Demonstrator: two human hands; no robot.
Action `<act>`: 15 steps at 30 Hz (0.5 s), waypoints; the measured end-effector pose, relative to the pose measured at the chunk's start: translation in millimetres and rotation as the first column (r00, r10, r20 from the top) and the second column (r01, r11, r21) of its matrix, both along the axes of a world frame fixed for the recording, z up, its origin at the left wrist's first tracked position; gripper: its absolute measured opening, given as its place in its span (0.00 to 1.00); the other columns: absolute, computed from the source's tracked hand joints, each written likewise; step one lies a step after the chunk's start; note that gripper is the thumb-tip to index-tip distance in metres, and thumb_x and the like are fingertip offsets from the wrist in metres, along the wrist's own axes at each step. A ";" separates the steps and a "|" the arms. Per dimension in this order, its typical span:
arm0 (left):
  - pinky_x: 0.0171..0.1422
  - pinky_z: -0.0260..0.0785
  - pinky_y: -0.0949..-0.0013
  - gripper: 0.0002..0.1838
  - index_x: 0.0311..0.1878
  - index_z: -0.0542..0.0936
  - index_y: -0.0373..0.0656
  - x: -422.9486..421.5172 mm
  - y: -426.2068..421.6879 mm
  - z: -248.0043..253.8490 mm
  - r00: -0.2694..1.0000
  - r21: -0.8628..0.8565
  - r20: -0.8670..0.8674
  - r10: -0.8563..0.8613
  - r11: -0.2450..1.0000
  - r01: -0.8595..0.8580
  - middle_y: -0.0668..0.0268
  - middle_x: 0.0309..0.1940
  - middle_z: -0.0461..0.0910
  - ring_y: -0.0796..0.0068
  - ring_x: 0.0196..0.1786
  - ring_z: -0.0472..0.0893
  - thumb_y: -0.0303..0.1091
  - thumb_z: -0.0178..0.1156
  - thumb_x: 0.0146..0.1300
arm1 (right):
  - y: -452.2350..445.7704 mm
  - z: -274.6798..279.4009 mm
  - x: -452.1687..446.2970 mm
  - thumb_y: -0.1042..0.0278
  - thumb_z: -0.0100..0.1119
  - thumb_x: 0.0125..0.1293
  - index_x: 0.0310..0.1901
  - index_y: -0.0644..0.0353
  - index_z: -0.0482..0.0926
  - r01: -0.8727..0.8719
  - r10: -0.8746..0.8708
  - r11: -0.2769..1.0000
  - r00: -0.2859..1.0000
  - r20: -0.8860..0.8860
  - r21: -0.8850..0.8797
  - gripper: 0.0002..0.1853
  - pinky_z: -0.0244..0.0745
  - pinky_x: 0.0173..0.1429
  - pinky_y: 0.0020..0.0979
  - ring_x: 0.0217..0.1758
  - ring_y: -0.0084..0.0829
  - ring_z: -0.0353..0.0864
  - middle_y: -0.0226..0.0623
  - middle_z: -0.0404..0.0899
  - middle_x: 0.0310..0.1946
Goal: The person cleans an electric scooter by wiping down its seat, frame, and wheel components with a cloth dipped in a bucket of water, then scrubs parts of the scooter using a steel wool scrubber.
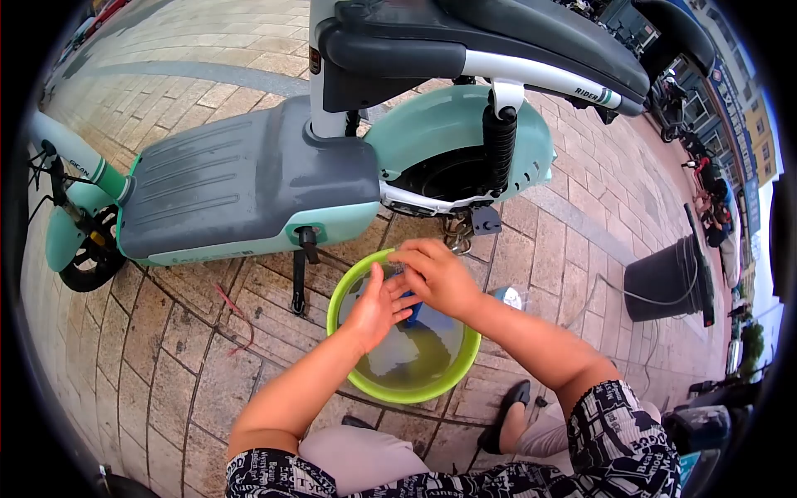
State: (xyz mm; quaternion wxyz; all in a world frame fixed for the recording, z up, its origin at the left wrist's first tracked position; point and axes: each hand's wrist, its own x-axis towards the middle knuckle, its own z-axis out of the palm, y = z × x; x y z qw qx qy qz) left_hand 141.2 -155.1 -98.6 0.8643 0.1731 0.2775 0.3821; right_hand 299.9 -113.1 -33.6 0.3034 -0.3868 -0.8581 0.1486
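My left hand (375, 312) is over a lime-green basin (336, 299), palm turned up and fingers stretched out. Close against it, my right hand (437, 278) bends its fingers above the left fingers. Whatever the right fingers may hold is hidden. Below the hands, a blue object (412, 314) shows partly in the basin; its kind is unclear. Murky water (415, 357) fills the lower part of the basin and carries dark reflections. Just beyond the basin stands an electric scooter (249, 174) in mint green, white and grey.
The scooter's kickstand (299, 282) and pedal (486, 221) are near the basin. A black bucket (660, 282) with a hose (614, 290) stands to the right. A whitish item (510, 297) and a reddish strip (235, 311) lie on the paving.
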 end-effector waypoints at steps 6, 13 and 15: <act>0.50 0.64 0.69 0.13 0.49 0.67 0.39 -43.0 1.9 -30.3 0.063 0.739 -0.432 0.899 0.394 -0.546 0.64 0.39 0.70 0.73 0.44 0.72 0.30 0.58 0.65 | 69.0 99.1 -65.0 0.79 0.63 0.52 0.47 0.55 0.81 -0.101 0.077 0.883 0.994 0.071 0.458 0.18 0.76 0.51 0.37 0.49 0.39 0.77 0.33 0.78 0.48; 0.64 0.60 0.60 0.19 0.45 0.74 0.37 -78.3 36.0 -73.3 0.299 0.594 -0.601 0.741 0.665 -0.452 0.58 0.37 0.80 0.62 0.38 0.80 0.36 0.65 0.54 | 98.3 154.4 -144.3 0.70 0.55 0.55 0.51 0.59 0.78 -0.347 0.043 0.592 0.915 0.401 0.728 0.19 0.73 0.59 0.37 0.58 0.37 0.74 0.36 0.76 0.54; 0.57 0.67 0.63 0.16 0.37 0.79 0.41 -78.4 29.6 -77.6 0.218 0.573 -0.777 0.591 0.807 -0.143 0.67 0.26 0.82 0.66 0.29 0.80 0.45 0.65 0.57 | 125.1 139.3 -142.0 0.68 0.53 0.57 0.52 0.63 0.77 -0.288 -0.309 0.436 0.842 0.442 0.852 0.20 0.68 0.64 0.38 0.63 0.39 0.70 0.38 0.75 0.55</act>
